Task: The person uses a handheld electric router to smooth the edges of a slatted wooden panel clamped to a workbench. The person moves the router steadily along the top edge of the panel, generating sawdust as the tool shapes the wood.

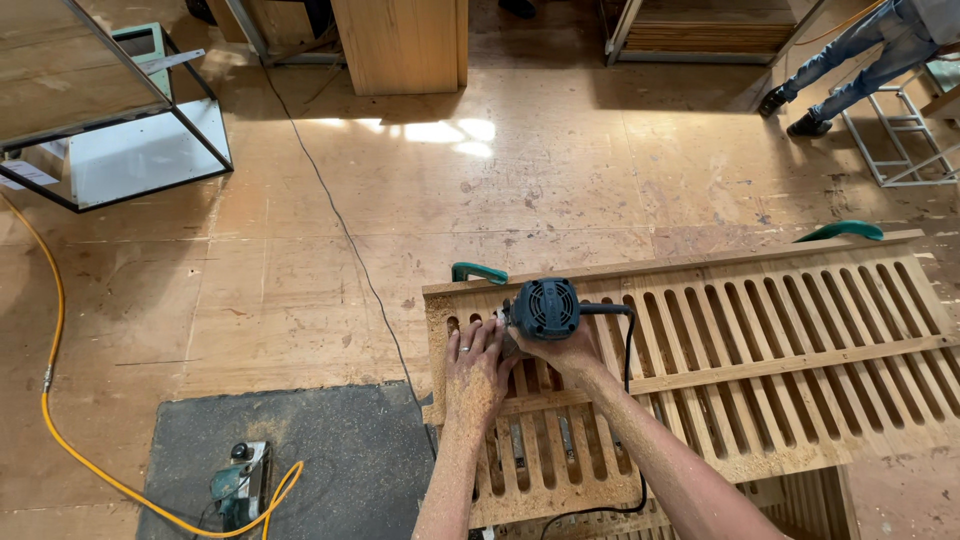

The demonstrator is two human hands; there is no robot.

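A slatted wooden panel (780, 330) lies flat in front of me, dusted with sawdust. On its left end stands a small dark blue power router (545, 307) with a black cord. My right hand (570, 352) grips the router's body from below. My left hand (478, 368), coated in sawdust and wearing a ring, rests flat on the slats beside the router and touches its base. Both forearms are covered in sawdust.
Two green clamp handles (478, 272) (842, 230) hold the panel's far edge. A dark mat (300, 460) at lower left bears a power tool (242, 482) and a yellow hose (55, 330). A black cable (340, 225) crosses the plywood floor. Another person's legs (850, 60) are at upper right.
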